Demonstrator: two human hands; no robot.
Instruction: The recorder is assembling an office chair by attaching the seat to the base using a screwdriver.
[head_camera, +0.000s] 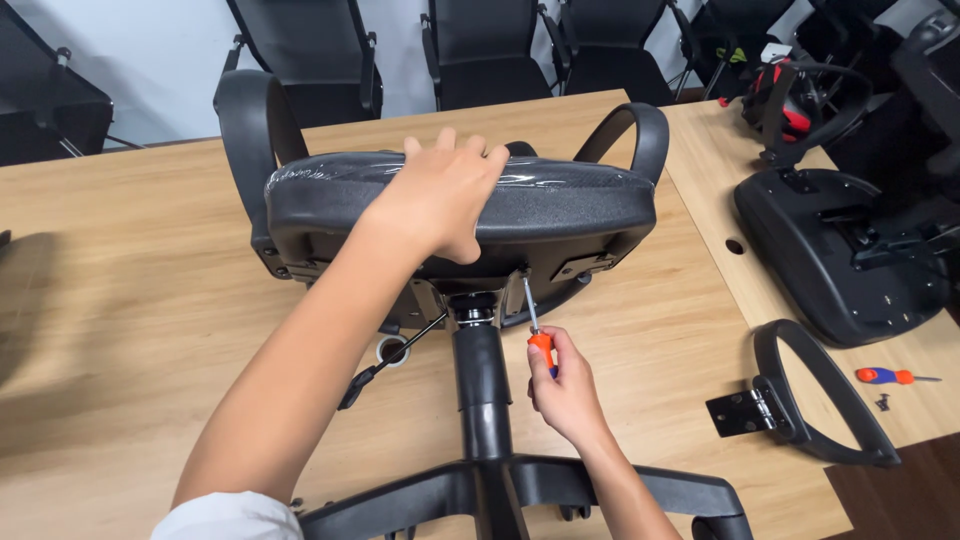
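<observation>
A black office chair seat (560, 205), wrapped in clear plastic, lies on its side on the wooden table (140, 300). My left hand (445, 195) presses flat on the seat's upper edge. In my right hand (565, 385) is an orange-handled screwdriver (536, 335), its tip pointing up at the underside plate beside the right armrest bracket. The gas column (483, 385) runs from the seat toward me to the star base (500, 490). Both armrests (640, 130) are on the seat.
A loose armrest (810, 400) lies at the right on the table. Beyond it rest a second orange-and-blue screwdriver (890, 377), small screws, and another upturned seat (840, 255). A tape roll (392, 350) sits under the seat. Black chairs (480, 50) line the far wall.
</observation>
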